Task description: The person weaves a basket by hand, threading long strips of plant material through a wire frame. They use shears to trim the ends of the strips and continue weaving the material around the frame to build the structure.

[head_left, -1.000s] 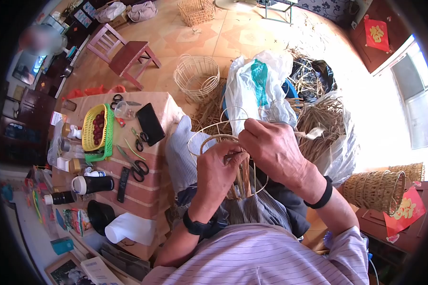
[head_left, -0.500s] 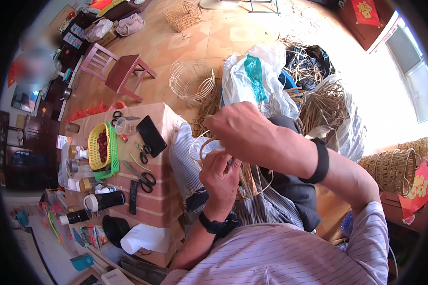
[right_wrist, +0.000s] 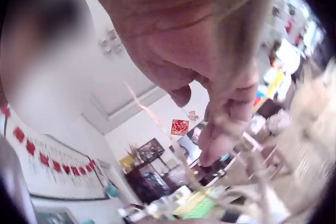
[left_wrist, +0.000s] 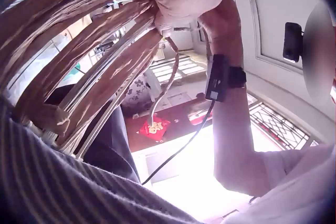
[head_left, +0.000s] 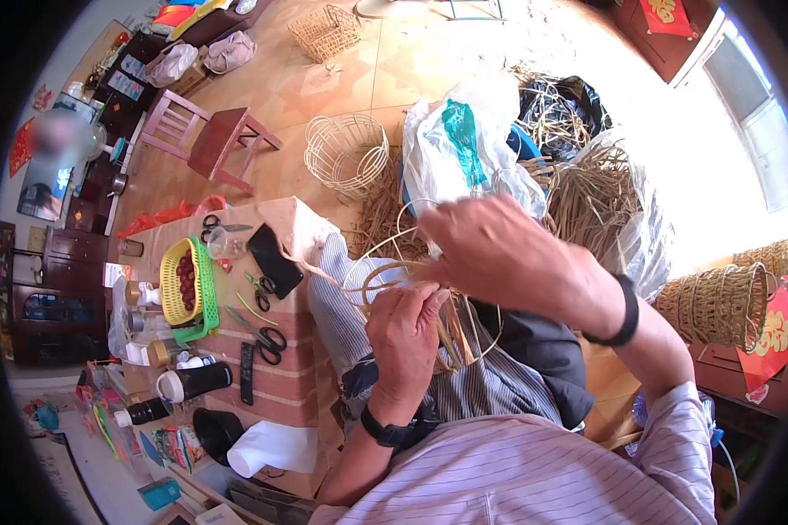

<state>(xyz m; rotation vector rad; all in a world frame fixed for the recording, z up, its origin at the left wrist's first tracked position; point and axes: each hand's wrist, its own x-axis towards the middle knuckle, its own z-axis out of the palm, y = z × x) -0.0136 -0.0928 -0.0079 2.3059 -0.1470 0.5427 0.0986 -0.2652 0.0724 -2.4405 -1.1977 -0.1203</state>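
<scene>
A half-made basket (left_wrist: 100, 40) of pale round loops and flat brown strips stands on the person's lap, on striped cloth. In the head view my left hand (head_left: 403, 337) pinches its rim between thumb and fingers; the exact grip point is partly hidden. Just above and to the right is my right hand (head_left: 508, 245), blurred, palm down over the basket. The right wrist view has its thumb and fingers (right_wrist: 223, 134) apart, pointing downward. A long pale strip (head_left: 311, 269) runs left from the rim, passing over the thigh toward the phone.
On the table at left lie scissors (head_left: 271, 344), a black phone (head_left: 276, 255), a yellow basket (head_left: 173, 299) of red fruit and several bottles. Ahead stand a white wire-like basket (head_left: 346, 166) and bags of dried strips (head_left: 587, 206). A woven basket (head_left: 709, 311) lies at right.
My right hand first worked beside the left at the rim, then swung left across it, and has now drawn back right. The pale strip now trails out to the left. The left hand keeps its hold.
</scene>
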